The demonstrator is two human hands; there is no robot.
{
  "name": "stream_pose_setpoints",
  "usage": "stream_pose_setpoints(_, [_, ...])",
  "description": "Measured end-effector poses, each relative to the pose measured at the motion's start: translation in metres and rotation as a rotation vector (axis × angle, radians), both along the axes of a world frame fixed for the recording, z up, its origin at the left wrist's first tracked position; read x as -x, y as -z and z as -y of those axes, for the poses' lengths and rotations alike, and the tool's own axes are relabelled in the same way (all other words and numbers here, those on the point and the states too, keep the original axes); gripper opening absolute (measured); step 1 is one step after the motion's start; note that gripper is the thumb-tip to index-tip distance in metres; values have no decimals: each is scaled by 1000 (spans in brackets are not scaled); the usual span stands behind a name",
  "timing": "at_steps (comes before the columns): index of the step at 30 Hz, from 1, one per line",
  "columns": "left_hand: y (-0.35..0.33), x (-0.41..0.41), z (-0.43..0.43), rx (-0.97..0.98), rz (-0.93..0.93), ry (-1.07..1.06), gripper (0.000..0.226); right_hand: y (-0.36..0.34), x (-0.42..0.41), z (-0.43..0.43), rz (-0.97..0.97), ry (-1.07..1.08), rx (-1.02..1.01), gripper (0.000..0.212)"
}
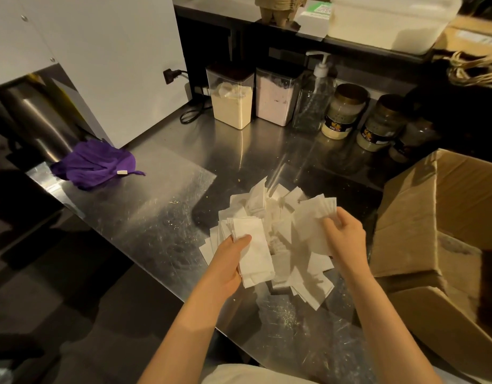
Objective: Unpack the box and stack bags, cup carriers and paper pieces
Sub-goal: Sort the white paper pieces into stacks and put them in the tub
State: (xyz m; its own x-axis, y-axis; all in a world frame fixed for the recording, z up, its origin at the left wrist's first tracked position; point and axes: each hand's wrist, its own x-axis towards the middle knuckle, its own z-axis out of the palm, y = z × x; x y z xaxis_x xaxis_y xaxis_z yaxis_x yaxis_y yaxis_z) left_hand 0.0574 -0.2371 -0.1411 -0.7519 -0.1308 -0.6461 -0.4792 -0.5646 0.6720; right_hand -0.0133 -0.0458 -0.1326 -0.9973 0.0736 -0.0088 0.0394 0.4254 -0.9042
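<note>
A loose heap of white paper pieces point(278, 217) lies on the steel counter point(161, 212). My left hand point(228, 261) holds a neat stack of paper pieces point(254, 250), thumb on top. My right hand point(343, 234) pinches a second bunch of paper pieces point(311, 220) at the heap's right side, just above the counter. An open cardboard box point(422, 217) stands to the right of the heap, its flaps spread and its inside dark. No bags or cup carriers show on the counter.
A purple cloth point(95, 163) lies at the counter's left end beside a white machine point(106, 56). Along the back stand two powder canisters point(233, 98), a pump bottle point(314, 98) and jars point(342, 112). The counter's front edge runs diagonally below my arms.
</note>
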Motion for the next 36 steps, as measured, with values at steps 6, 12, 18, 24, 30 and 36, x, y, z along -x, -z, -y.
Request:
stream_pose_setpoints(6, [2, 1, -5, -20, -23, 51, 21, -54, -1, -4, 178, -171, 512, 28])
stream_pose_setpoints(12, [-2, -1, -7, -206, -40, 120, 32, -76, 1, -6, 379, -616, 615, 37])
stream_pose_setpoints(18, [-15, -7, -8, -351, -123, 273, 51, -68, 3, 14, 611, -682, 236, 21])
stream_pose_setpoints(24, [-13, -12, -7, -178, -152, 435, 46, -63, 4, 21, 515, -648, -44, 18])
stream_pose_setpoints(30, [-8, -11, -7, -217, -192, 250, 30, -52, 0, 13, 498, -191, 369, 30])
stream_pose_setpoints(36, [-2, -7, -9, -248, -221, 134, 29, -42, -13, 13, 608, -179, 326, 23])
